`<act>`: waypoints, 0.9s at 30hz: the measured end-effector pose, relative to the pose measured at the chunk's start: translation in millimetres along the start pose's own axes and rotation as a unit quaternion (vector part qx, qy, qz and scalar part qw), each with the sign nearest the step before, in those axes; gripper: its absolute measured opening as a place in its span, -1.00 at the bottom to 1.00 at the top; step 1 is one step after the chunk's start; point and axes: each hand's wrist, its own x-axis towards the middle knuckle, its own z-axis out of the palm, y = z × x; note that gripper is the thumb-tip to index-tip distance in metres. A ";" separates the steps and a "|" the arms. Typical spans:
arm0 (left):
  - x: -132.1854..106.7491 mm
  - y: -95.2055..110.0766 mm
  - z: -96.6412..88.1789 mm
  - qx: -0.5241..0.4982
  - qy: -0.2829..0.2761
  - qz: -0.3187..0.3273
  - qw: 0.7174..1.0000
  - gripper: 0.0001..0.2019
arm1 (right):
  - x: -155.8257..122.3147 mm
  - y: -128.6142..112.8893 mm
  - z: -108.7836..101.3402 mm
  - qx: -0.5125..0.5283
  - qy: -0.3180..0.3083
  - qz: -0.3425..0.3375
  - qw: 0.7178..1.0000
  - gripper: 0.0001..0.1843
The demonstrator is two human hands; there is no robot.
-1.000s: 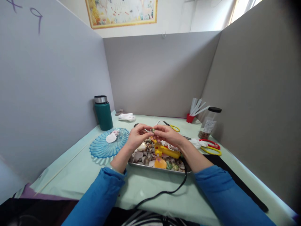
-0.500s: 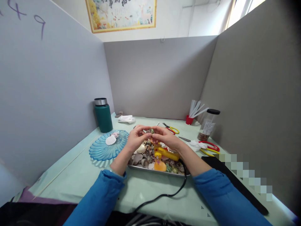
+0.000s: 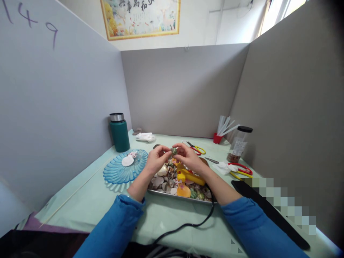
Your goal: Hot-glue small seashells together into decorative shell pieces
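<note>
Above a metal tray of mixed seashells, a small greenish shell is pinched between the fingertips of my right hand. The fingertips of my left hand close on its left side. Beneath my hands, a yellow glue gun rests on the shells, its black cord running over the tray's front edge. An orange shell lies near that edge. To the left is a blue scalloped glass plate bearing a white shell and a small speckled cluster.
A green bottle stands behind the plate. At the right are a red cup of white sticks, a black-lidded jar, tweezers, and red-and-yellow scissors. Smaller scissors lie behind my right hand. Grey partitions enclose the table.
My fingers have shifted around the greenish shell, leaving more of it visible between them. The whole view has moved slightly; the tray, plate and glue gun stay in place.
</note>
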 end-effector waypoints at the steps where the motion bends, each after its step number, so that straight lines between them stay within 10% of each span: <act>1: -0.1 0.0 0.3 0.001 0.001 0.000 1.000 -0.79 | -0.6 -0.2 0.5 -0.017 0.001 -0.005 1.000 -0.66; 27: -1.4 0.0 1.4 0.025 0.004 0.000 1.000 -0.82 | -6.8 -5.2 0.7 -0.255 0.022 -0.094 0.962 -0.71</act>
